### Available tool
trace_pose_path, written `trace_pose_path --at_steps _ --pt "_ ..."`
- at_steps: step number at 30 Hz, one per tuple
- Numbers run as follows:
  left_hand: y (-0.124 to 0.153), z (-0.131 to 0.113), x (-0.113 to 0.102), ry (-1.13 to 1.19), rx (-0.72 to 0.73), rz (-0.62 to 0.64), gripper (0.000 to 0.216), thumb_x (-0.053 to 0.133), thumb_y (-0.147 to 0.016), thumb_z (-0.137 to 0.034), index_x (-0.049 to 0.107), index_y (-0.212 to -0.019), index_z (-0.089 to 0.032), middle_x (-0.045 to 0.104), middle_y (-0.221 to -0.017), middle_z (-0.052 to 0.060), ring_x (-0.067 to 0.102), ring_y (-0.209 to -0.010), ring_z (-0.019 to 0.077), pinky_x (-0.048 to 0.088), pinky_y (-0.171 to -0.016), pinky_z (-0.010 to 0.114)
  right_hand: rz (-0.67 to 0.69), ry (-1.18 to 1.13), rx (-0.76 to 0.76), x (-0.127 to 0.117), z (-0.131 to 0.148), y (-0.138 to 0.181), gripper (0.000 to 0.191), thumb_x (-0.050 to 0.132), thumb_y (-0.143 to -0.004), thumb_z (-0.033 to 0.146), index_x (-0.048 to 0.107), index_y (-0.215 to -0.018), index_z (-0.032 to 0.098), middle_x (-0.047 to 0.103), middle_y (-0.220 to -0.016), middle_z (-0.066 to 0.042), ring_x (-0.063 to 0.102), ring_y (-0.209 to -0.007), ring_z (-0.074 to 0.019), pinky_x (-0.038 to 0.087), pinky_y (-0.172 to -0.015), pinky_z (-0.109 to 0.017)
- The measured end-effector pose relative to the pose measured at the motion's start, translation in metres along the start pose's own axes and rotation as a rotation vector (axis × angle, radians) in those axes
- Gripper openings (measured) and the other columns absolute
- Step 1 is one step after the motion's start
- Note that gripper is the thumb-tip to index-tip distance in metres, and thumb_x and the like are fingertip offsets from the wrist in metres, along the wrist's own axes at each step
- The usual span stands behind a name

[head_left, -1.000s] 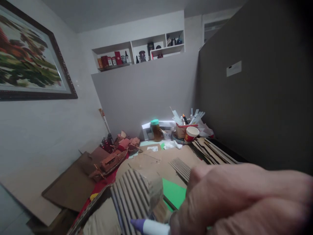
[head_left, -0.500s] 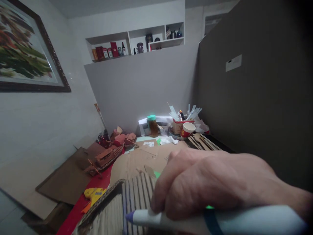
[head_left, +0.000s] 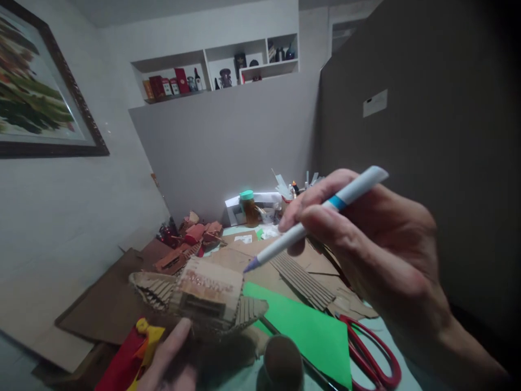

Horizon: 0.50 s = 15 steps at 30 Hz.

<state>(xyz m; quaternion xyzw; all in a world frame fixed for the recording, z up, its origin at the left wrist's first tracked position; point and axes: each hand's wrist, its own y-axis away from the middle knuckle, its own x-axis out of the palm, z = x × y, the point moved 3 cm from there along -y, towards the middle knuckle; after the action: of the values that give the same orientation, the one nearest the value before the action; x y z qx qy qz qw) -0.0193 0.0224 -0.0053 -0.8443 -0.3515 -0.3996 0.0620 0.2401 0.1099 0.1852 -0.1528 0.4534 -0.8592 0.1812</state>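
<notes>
Holding a pen over a cardboard model

Gripping a pen (head_left: 317, 224) in our right hand (head_left: 374, 239), we pinch it between thumb and fingers, its purple tip pointing down and left, just above the cardboard model (head_left: 203, 296); tip and cardboard look apart, though we cannot tell for sure; our left hand (head_left: 171, 358) comes in from the bottom edge, one finger raised against the model's near side, the rest of the hand cut off by the frame, so we cannot tell whether it is clasped around the model; the model sits low and centre, above the table (head_left: 382, 331); just right of it lies a green sheet (head_left: 309, 331); red scissors (head_left: 366, 353) lie at the sheet's right edge; corrugated strips (head_left: 303, 277) lie behind the sheet; a green-lidded jar (head_left: 248, 206) stands far back near the wall.
</notes>
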Motion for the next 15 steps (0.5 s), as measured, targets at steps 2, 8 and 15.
trace_pose_path --at_steps 2,8,15 --pt "-0.003 0.000 0.009 0.052 -0.081 -0.038 0.024 0.072 -0.076 -0.019 0.075 -0.099 -0.018 0.073 -0.110 0.013 0.069 -0.102 0.0317 0.065 -0.075 0.039 -0.006 -0.035 0.024 -0.005 -0.006 -0.005 0.010 0.071 -0.094 0.025 0.069 -0.088 0.017 0.072 -0.081 -0.002 0.066 -0.066 -0.0137 0.055 -0.056 -0.025" --pt "0.008 0.005 0.053 0.041 -0.181 -0.060 0.026 0.063 -0.084 -0.014 0.073 -0.107 -0.018 0.072 -0.116 0.009 0.071 -0.089 0.0198 0.061 -0.073 0.023 -0.028 -0.080 0.072 -0.015 -0.016 -0.013 0.010 0.071 -0.093 0.022 0.066 -0.085 0.017 0.069 -0.077 0.001 0.064 -0.060 -0.0116 0.053 -0.055 -0.025" --pt "-0.013 0.020 0.055 -0.009 -0.261 0.110 0.026 0.066 -0.077 -0.007 0.072 -0.101 -0.017 0.072 -0.100 0.011 0.069 -0.095 0.0299 0.062 -0.070 0.038 0.041 -0.039 0.113 -0.025 -0.027 -0.019 0.018 0.069 -0.094 0.029 0.063 -0.083 0.015 0.066 -0.073 0.001 0.061 -0.059 -0.0115 0.051 -0.057 -0.026"
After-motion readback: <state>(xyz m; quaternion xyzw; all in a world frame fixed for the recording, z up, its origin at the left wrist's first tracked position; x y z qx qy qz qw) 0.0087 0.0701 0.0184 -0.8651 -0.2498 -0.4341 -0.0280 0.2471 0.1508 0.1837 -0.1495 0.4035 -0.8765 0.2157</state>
